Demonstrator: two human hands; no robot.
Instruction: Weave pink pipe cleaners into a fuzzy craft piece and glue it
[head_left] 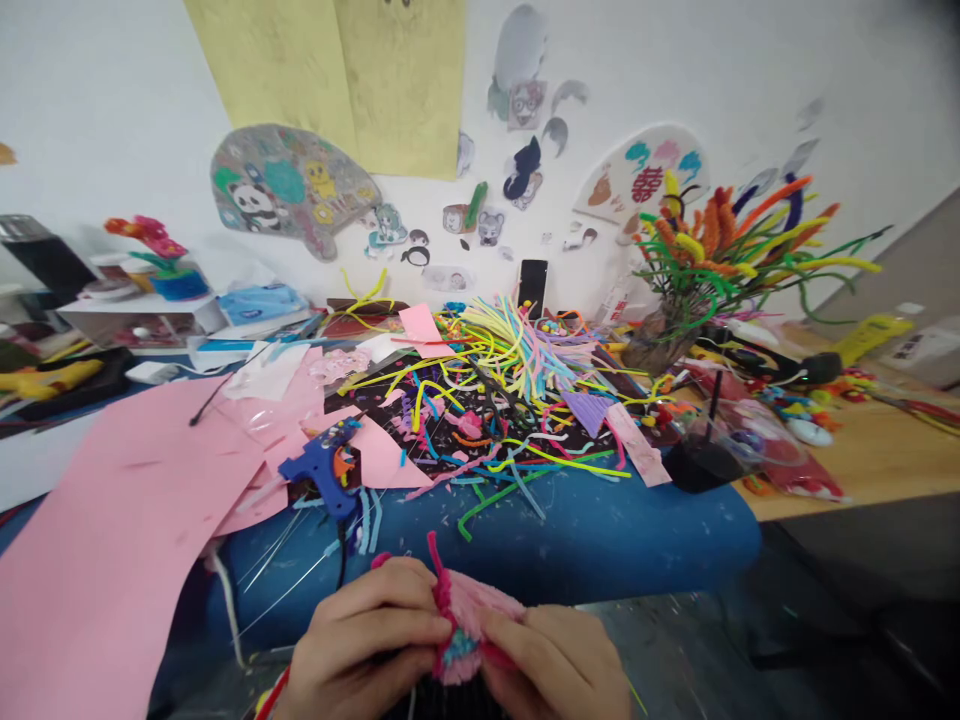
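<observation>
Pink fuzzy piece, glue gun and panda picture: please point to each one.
Pink fuzzy piece (480,600), head view: on the light pink side.
Glue gun (321,472), head view: on the blue body.
Panda picture (259,207), head view: on the panda's body.

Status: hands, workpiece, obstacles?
Left hand, right hand: both pinching fuzzy pink-and-blue craft piece. Piece held before blue-covered table. No obstruction visible; blue plastic glue gun lies beyond.
</observation>
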